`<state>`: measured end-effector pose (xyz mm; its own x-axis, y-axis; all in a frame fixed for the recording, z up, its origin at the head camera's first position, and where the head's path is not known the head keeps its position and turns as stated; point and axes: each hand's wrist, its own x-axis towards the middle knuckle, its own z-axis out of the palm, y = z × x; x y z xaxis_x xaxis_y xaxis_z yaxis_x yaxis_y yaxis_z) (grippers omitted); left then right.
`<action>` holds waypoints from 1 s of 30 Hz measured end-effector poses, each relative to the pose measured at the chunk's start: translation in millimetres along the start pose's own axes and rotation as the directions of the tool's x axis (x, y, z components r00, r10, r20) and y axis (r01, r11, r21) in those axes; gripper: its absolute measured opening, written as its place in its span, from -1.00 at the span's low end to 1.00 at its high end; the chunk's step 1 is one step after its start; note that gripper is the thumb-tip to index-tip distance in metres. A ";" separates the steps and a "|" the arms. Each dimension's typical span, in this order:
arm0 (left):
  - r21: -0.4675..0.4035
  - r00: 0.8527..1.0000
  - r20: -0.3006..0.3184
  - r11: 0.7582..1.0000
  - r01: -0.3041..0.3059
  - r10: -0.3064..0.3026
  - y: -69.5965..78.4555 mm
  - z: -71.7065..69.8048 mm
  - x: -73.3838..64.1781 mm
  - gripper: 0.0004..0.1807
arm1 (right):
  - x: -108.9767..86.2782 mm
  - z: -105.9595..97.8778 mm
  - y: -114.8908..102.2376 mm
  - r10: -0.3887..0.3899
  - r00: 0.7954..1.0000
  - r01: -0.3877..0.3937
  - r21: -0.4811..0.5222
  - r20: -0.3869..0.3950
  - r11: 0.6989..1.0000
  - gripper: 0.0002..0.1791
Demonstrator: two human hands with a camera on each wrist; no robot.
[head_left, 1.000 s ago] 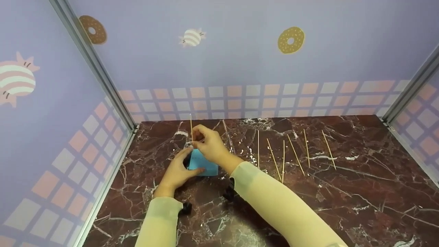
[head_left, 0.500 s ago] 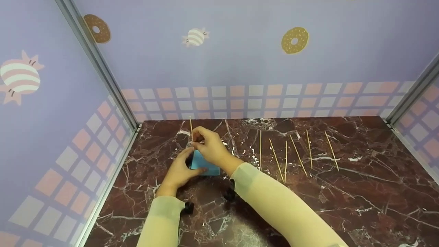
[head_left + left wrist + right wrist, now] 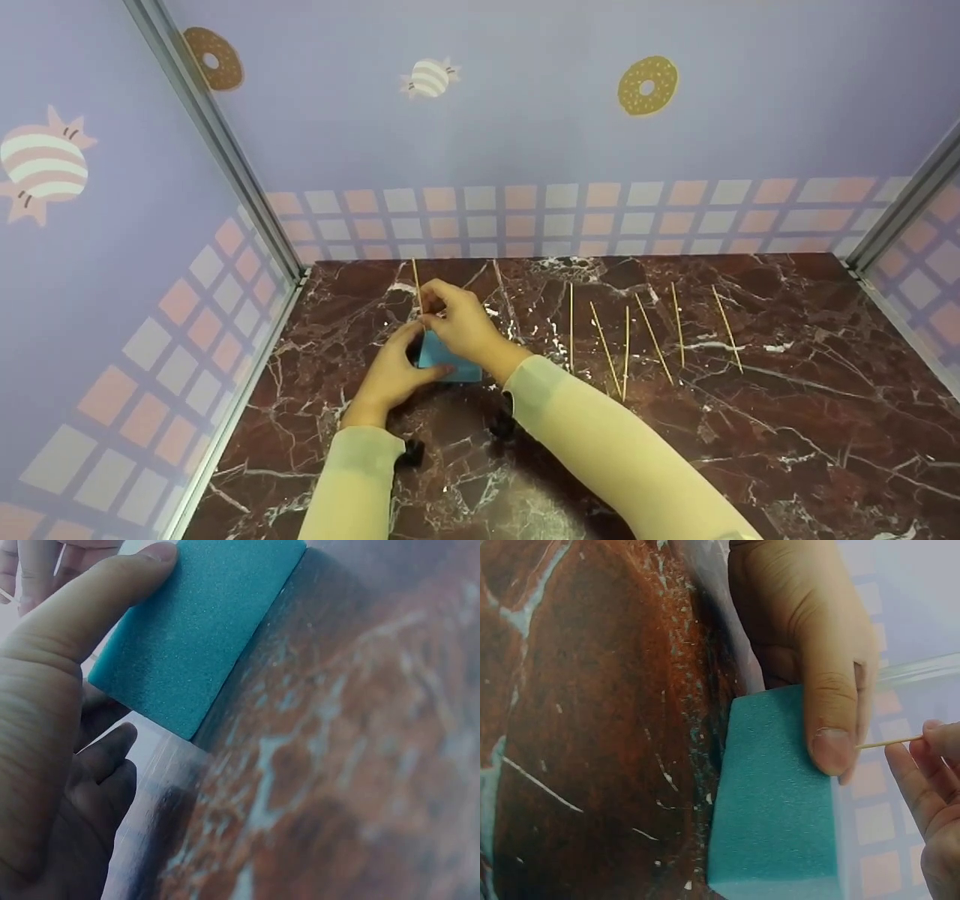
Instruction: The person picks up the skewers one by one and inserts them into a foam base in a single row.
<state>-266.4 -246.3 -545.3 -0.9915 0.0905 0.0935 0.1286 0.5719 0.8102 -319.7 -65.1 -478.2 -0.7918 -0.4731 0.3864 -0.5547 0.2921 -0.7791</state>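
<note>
A blue foam block [image 3: 459, 360] stands on the marble-patterned table. My left hand [image 3: 390, 371] grips it from the left, its thumb lying on the near face, as the left wrist view shows with the block [image 3: 206, 634] close up. Between thumb and fingertips, my right hand [image 3: 461, 319] pinches a thin wooden skewer [image 3: 416, 281] that stands nearly upright over the block's upper left part. In the right wrist view the skewer [image 3: 885, 742] runs from the right fingertips to behind the left thumb; its lower end is hidden there.
To the right, several loose skewers [image 3: 652, 337] lie apart on the table [image 3: 780, 420], with small white crumbs scattered nearby. A patterned wall [image 3: 525, 135] rises behind, and another [image 3: 150, 315] closes off the left side.
The skewer's top has sunk a little, and the right hand has come slightly lower, closer to the block. The left hand keeps its hold on the block.
</note>
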 end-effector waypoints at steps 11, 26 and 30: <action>-0.027 1.000 0.013 0.999 -0.023 0.024 3.3 0.8 0.7 0.16 | -2.6 1.0 6.0 -0.009 1.000 0.009 0.014 0.016 1.000 -0.77; -0.033 0.999 0.001 0.999 -0.034 0.034 -1.1 0.1 1.2 0.09 | -0.9 5.7 7.0 0.026 1.000 -0.025 -0.037 0.012 0.999 -0.79; -0.031 0.999 -0.001 0.999 -0.037 0.037 -2.2 0.5 1.5 0.07 | -1.1 7.2 8.5 0.022 1.000 -0.021 -0.055 0.016 0.998 -0.79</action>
<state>-268.1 -247.1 -547.2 -0.9860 0.1113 0.1239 0.1648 0.5422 0.8239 -321.7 -68.0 -488.8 -0.7997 -0.4795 0.3614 -0.5512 0.3475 -0.7585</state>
